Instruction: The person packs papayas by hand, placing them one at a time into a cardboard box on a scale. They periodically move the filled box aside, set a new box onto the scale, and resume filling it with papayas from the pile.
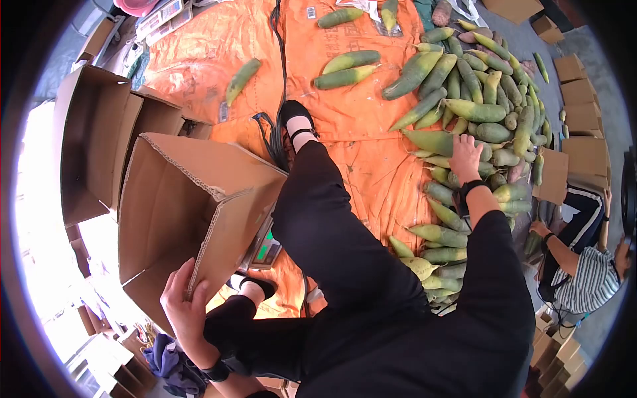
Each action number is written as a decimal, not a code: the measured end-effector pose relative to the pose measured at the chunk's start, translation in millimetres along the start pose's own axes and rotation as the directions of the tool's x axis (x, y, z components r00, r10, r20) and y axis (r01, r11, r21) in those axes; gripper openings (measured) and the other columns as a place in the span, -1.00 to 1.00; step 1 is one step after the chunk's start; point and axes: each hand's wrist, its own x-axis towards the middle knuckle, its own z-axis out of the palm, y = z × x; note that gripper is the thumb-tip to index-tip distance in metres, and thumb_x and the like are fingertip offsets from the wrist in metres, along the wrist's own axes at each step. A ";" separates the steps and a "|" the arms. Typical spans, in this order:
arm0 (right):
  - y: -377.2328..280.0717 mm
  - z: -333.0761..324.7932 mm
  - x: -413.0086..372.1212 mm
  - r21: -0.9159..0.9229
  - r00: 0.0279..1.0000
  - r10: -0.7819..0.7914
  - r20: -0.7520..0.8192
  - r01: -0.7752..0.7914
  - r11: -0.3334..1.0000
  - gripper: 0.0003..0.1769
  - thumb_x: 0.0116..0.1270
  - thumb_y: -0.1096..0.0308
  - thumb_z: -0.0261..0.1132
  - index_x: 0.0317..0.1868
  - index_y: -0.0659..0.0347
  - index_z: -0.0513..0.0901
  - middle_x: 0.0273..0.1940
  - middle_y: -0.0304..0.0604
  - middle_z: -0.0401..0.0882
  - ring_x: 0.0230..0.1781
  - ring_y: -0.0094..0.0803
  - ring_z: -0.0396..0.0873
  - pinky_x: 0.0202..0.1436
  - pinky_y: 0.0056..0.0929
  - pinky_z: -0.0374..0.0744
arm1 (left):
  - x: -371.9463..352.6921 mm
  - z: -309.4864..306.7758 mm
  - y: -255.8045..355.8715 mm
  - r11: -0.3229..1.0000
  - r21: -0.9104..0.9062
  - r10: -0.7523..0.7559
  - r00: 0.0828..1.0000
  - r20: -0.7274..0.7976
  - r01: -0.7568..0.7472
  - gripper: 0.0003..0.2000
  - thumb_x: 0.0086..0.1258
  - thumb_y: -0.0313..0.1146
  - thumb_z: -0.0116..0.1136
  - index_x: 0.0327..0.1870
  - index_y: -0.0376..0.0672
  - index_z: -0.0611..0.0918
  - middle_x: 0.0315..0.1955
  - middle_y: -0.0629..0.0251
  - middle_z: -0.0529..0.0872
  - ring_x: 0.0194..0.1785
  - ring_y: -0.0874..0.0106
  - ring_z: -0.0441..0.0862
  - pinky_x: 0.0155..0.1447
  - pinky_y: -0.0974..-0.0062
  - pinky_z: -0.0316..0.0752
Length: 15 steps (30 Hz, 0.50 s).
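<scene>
My left hand (pixel 182 302) grips the near edge of an open cardboard box (pixel 245 229), fingers inside and thumb at the rim. The part of the box's inside that shows is bare cardboard. It stands on a digital scale (pixel 264 251) with a lit green display, mostly covered by the box. On the right, my right hand (pixel 466 159) is closed over a large green radish (pixel 428 140) at the left side of a big heap of green radishes (pixel 491 113). Its pointed end sticks out to the left of my fingers.
An orange tarp (pixel 352 159) covers the floor, with several loose radishes on it. A black cable (pixel 282 60) runs across it. More open boxes (pixel 93 146) stand at the left. Cardboard boxes (pixel 584 126) line the right side, where another person (pixel 590 278) sits holding a radish.
</scene>
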 end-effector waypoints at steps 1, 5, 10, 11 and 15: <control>2.1 0.3 -8.2 -0.005 1.000 0.003 0.005 -0.003 1.000 -0.42 0.11 0.34 0.32 0.20 0.06 0.42 -0.04 -0.23 0.44 0.09 -0.29 0.37 0.20 0.00 0.31 | -0.8 0.1 -0.6 1.000 -0.003 0.002 1.000 0.007 -0.002 -0.63 0.04 -0.48 0.28 -0.06 -0.32 0.64 -0.34 0.08 0.67 -0.29 0.24 0.66 -0.13 0.41 0.52; 9.0 -14.8 -23.1 0.045 0.977 -0.205 0.062 0.202 0.978 -0.38 0.05 0.20 0.42 0.16 0.04 0.45 -0.01 -0.19 0.45 0.14 -0.27 0.37 0.21 0.00 0.32 | 1.1 -0.8 -0.8 1.000 0.006 -0.009 1.000 -0.004 0.009 -0.62 0.04 -0.47 0.29 -0.05 -0.32 0.64 -0.33 0.07 0.67 -0.26 0.22 0.67 -0.11 0.40 0.52; 8.5 4.3 -32.5 0.231 0.967 -0.082 0.242 0.025 0.973 -0.07 -0.08 0.05 0.54 0.31 -0.02 0.29 0.11 -0.17 0.43 0.19 -0.23 0.39 0.14 -0.04 0.44 | 4.1 -1.5 -0.4 1.000 0.005 0.010 1.000 -0.011 -0.010 -0.63 0.05 -0.46 0.30 -0.05 -0.31 0.64 -0.31 0.07 0.68 -0.24 0.21 0.67 -0.10 0.40 0.53; 2.2 8.2 -35.7 0.204 0.913 -0.067 0.403 -0.019 0.979 -0.03 -0.08 0.05 0.54 0.34 -0.02 0.24 0.11 -0.17 0.43 0.18 -0.21 0.40 0.12 -0.05 0.47 | 4.3 -1.8 -0.8 1.000 0.007 0.008 1.000 0.001 -0.008 -0.63 0.06 -0.46 0.30 -0.05 -0.30 0.64 -0.30 0.08 0.68 -0.24 0.22 0.68 -0.09 0.41 0.53; -20.4 26.7 -53.4 0.191 0.941 0.001 0.337 -0.069 0.979 -0.03 -0.09 0.15 0.55 0.32 0.07 0.21 0.11 -0.11 0.41 0.21 -0.15 0.38 0.11 -0.10 0.51 | 2.1 -3.2 3.7 1.000 -0.009 -0.023 1.000 0.016 0.023 -0.63 0.05 -0.46 0.29 -0.05 -0.29 0.64 -0.28 0.11 0.69 -0.24 0.26 0.68 -0.07 0.42 0.54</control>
